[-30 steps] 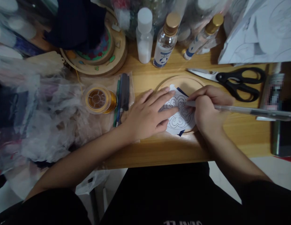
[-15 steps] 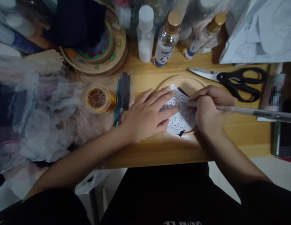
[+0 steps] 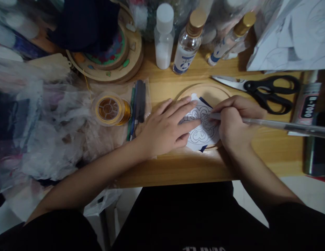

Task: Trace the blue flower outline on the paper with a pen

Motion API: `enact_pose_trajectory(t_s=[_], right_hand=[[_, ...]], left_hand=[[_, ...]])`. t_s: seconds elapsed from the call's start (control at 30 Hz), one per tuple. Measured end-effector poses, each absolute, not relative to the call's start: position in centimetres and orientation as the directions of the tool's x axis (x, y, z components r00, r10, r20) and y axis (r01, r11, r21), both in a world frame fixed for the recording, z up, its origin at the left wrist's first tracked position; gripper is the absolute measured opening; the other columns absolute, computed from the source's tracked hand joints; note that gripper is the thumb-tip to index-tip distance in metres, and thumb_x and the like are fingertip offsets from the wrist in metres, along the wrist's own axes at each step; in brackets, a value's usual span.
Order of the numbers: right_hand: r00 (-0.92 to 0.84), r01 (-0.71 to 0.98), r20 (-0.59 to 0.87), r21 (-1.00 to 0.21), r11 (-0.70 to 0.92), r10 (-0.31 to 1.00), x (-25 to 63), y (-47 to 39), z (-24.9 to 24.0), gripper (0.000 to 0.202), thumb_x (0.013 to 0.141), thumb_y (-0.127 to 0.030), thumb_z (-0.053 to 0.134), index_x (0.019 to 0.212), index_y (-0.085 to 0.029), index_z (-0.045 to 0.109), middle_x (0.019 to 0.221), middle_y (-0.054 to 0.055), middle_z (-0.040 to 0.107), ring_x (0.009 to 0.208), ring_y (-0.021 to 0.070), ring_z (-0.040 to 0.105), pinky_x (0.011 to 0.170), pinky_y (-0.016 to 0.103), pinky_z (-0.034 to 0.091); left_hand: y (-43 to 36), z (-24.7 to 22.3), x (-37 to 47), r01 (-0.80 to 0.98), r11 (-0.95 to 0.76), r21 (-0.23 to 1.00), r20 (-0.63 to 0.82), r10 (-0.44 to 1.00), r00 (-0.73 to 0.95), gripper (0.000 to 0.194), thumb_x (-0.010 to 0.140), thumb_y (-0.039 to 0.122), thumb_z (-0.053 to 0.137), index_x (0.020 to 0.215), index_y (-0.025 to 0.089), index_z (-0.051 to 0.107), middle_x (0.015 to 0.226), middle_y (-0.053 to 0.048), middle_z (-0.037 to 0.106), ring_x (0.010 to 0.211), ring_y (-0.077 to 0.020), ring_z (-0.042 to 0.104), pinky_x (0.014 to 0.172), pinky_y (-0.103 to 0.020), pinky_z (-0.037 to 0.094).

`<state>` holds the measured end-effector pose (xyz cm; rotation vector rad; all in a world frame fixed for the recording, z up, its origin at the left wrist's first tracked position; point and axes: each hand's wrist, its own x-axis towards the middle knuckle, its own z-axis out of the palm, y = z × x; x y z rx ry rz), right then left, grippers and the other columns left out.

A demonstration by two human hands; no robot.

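Note:
A white paper (image 3: 199, 136) printed with a looping flower pattern lies over dark blue fabric (image 3: 203, 149) on a round wooden disc (image 3: 212, 91). My left hand (image 3: 171, 127) rests flat on the paper's left part, its fingers spread and nothing gripped. From the right, my right hand (image 3: 234, 120) pinches a long, clear-barrelled pen (image 3: 280, 123), whose tip points at the upper middle of the pattern. Whether the tip touches the paper cannot be made out.
Black-handled scissors (image 3: 269, 90) lie behind my right hand, near a glue tube (image 3: 307, 104). Bottles (image 3: 184, 52) stand at the back. A gold thread spool (image 3: 111, 109), pens (image 3: 138, 101) and crumpled plastic bags (image 3: 54, 139) are on the left. Wooden hoops (image 3: 136, 59) sit behind the spool.
The view has shifted very slightly, and the glue tube's lettering is now sharper. Both hands, the pen and the paper hold nearly the same positions.

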<state>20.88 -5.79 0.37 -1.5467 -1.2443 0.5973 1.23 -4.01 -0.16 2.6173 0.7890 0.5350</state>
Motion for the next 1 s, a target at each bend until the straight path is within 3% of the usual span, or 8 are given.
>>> enact_pose_trajectory(t_s=[0.43, 1.0], right_hand=[[0.370, 0.470, 0.200, -0.883, 0.003, 0.907, 20.91, -5.89, 0.56, 0.023, 0.067, -0.010, 0.047, 0.056, -0.024, 0.062, 0.054, -0.003, 0.061, 0.050, 0.0128, 0.055, 0.055, 0.029, 0.047], [0.342, 0.420, 0.159, -0.908, 0.000, 0.926, 20.79, -5.70, 0.92, 0.023, 0.068, -0.009, 0.050, 0.056, -0.023, 0.064, 0.054, -0.003, 0.062, 0.047, 0.0120, 0.050, 0.053, 0.029, 0.045]], left_hand=[[-4.02, 0.09, 1.30, 0.466, -0.785, 0.408, 0.252, 0.587, 0.769, 0.029, 0.094, 0.023, 0.066, 0.123, 0.024, 0.070, 0.153, -0.013, 0.056, 0.147, -0.0301, 0.049, 0.120, -0.052, 0.041], [-4.01, 0.28, 1.20, 0.454, -0.772, 0.444, 0.225, 0.587, 0.778, 0.033, 0.094, 0.021, 0.067, 0.127, 0.022, 0.070, 0.155, -0.016, 0.053, 0.148, -0.0324, 0.047, 0.121, -0.055, 0.037]])
